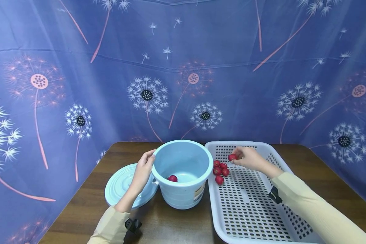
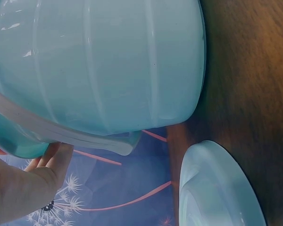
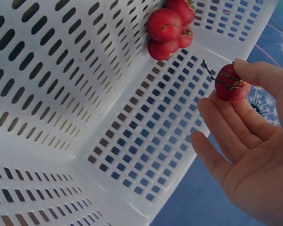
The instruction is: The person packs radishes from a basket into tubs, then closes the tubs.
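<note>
My left hand (image 1: 144,168) grips the rim of a light blue plastic bucket (image 1: 183,195) at its left side; the left wrist view shows the fingers (image 2: 58,160) at the rim. One round red vegetable (image 1: 172,178) lies inside on the bucket's floor. Over the far part of a white perforated basket (image 1: 244,210), my right hand (image 1: 248,158) pinches another small round red vegetable with thin dark green stalks (image 3: 232,89) between thumb and fingertips. Several more red vegetables (image 1: 217,170) lie grouped along the basket's left wall.
A round light blue lid (image 1: 117,186) lies on the brown wooden table (image 1: 170,227), left of the bucket and partly behind the left forearm. The basket stands close against the bucket's right side. A blue dandelion-print cloth (image 1: 183,51) hangs behind the table.
</note>
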`<state>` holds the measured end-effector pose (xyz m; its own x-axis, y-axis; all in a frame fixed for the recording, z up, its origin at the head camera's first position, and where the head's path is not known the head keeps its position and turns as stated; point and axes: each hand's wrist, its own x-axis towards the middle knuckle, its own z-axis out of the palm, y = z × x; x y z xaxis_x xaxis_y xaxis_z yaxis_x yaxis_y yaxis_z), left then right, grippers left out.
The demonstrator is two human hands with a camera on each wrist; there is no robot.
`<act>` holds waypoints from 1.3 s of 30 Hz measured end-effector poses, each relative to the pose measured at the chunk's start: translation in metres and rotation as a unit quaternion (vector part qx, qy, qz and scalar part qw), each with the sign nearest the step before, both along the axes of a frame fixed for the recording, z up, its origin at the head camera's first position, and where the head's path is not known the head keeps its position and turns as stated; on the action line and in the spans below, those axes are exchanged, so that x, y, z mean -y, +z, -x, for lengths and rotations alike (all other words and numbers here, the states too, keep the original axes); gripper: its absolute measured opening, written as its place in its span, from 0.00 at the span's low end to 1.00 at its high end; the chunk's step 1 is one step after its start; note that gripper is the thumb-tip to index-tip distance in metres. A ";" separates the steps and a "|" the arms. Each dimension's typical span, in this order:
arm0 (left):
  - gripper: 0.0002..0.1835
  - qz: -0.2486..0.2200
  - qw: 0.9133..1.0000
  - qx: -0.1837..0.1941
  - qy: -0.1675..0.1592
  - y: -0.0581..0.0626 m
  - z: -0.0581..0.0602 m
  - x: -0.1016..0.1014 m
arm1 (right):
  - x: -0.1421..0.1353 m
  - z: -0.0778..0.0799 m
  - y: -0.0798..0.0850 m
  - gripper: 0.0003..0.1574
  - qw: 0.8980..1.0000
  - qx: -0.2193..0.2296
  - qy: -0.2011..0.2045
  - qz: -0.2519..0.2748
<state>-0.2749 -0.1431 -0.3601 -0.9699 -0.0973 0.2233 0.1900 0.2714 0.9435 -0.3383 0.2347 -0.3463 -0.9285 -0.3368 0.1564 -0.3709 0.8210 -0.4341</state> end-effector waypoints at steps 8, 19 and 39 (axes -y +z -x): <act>0.23 0.000 1.000 0.000 -0.001 0.000 -0.001 0.000 | -0.001 -0.003 0.011 0.16 1.000 0.003 -0.004 0.023; 0.22 0.004 1.000 -0.003 0.003 -0.002 0.001 0.001 | -0.005 -0.010 0.029 0.18 0.999 -0.022 -0.010 0.025; 0.22 -0.006 1.000 -0.001 -0.003 -0.003 0.002 0.000 | 0.013 -0.015 0.047 0.19 0.997 -0.068 0.013 0.039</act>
